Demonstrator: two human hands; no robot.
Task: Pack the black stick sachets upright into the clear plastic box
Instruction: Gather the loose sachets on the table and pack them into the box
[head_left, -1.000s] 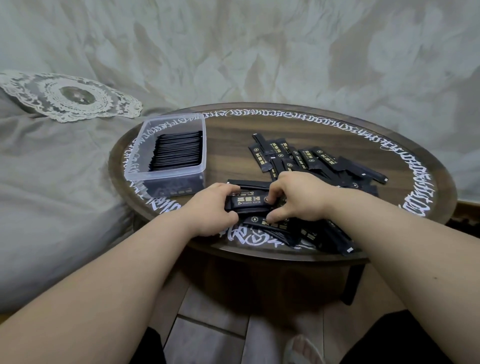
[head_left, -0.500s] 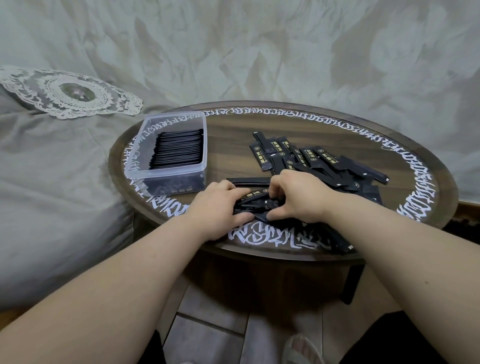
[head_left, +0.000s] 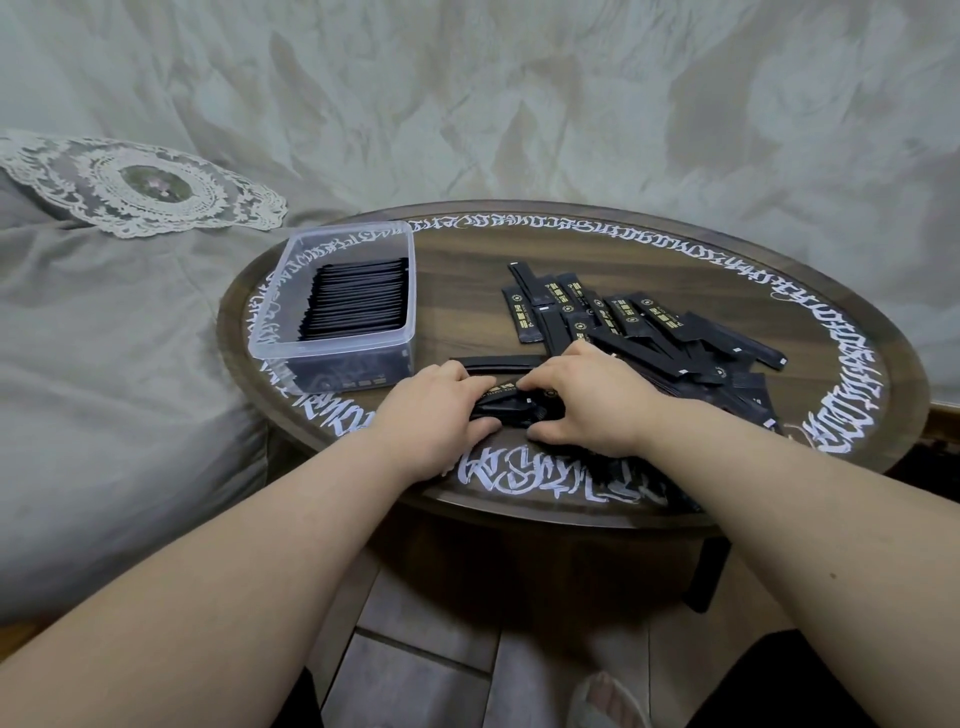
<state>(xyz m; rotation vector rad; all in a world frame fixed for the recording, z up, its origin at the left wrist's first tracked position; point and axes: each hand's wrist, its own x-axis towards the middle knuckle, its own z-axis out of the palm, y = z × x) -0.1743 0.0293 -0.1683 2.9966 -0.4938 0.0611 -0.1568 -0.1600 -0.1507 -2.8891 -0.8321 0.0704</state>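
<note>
Hands, two, bare: left hand (head_left: 434, 410) and right hand (head_left: 587, 397) meet at the near middle of the table, fingers of both curled round a small bundle of sachets (head_left: 511, 408) held between them, just above or on the tabletop; which, I cannot tell.

Stick sachets: long, narrow, flat, glossy black film with small gold print and a round gold emblem near one end. Held bundle lies roughly crosswise, ends tucked under the fingers.

Loose sachets (head_left: 639, 327): a scattered, overlapping heap on the right half of the table, lying flat at mixed angles, reaching under the right wrist.

Clear plastic box (head_left: 270, 332): rectangular, rounded corners, translucent walls, on the left part of the table. Packed sachets (head_left: 358, 304) stand on edge in a dense row filling its right side; the left side shows the table through the base.

Table (head_left: 467, 270): oval, dark wood grain, raised rim, white ornamental lettering round the border.

Grey crumpled fabric (head_left: 104, 322) left and behind; lace doily (head_left: 140, 187) upon it. Tiled floor (head_left: 415, 665) below.
</note>
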